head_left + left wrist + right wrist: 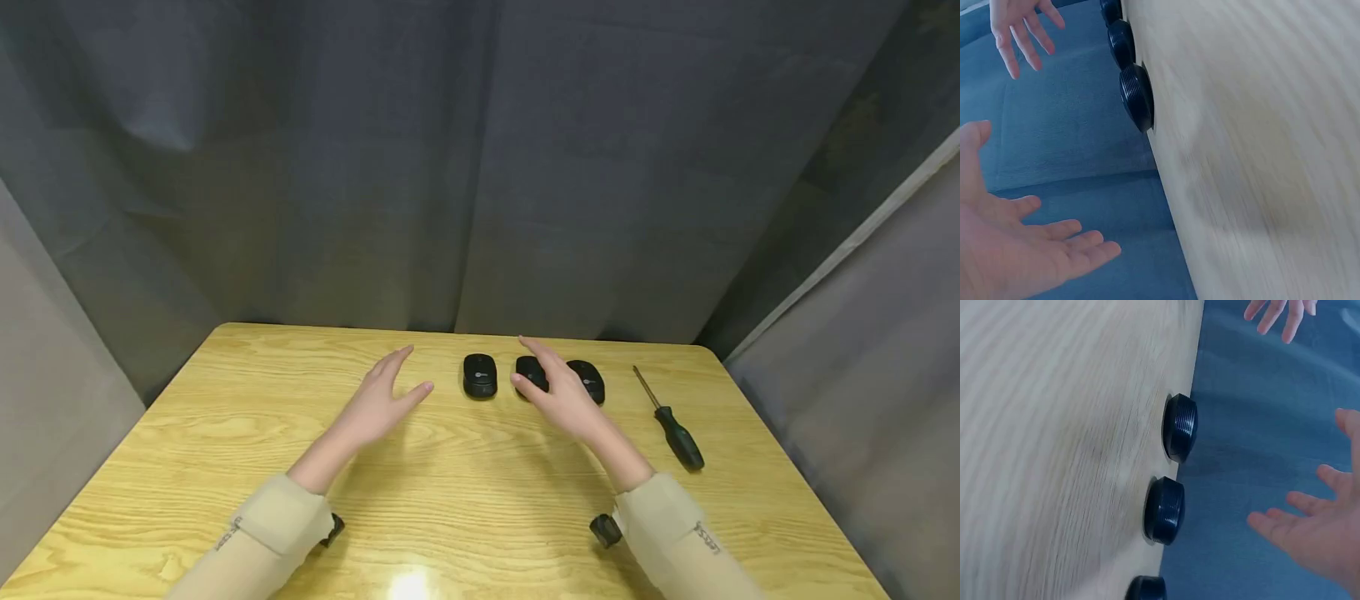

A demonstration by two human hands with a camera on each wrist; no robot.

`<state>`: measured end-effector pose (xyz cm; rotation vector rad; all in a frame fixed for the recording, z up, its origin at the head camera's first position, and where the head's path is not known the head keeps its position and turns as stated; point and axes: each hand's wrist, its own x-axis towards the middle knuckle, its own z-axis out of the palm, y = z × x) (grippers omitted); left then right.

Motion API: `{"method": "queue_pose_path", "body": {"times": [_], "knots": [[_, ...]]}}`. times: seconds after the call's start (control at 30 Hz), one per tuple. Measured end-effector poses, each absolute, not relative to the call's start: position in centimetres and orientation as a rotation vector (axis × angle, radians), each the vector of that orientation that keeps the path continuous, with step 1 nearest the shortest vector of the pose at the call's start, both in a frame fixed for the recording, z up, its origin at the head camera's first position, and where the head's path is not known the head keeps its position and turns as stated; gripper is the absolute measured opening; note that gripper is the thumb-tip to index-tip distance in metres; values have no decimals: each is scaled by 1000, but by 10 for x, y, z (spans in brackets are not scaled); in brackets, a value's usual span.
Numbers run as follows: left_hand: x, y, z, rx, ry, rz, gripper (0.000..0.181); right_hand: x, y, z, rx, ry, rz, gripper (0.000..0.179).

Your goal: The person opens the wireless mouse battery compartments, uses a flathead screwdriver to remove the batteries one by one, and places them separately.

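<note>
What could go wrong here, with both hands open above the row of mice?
The right hand hovers over the middle mouse with the right mouse close beside it, so reaching fingers might nudge the neighbour. The left hand is open near the left mouse; both reaching inward could collide. The screwdriver lies loose and might roll if bumped.

Even light, blurred wrist views

A staged recording booth, not a lived-in room: grey curtains (480,167) fill the frame's upper part and sides, enclosing one wooden table (225,433) at lower centre.
</note>
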<state>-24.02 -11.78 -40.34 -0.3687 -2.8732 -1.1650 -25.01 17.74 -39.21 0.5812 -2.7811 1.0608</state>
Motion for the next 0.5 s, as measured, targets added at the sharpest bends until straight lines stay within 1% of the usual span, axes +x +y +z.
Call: {"method": "queue_pose_path", "body": {"times": [0.23, 0.5], "knots": [[-270, -100, -408, -325, -2810, -1360, 77, -277, 167, -404, 525, -2713, 1309, 63], [-297, -80, -420, -233, -2668, -1737, 80, -300, 153, -422, 336, -2556, 1841, 58]]}}
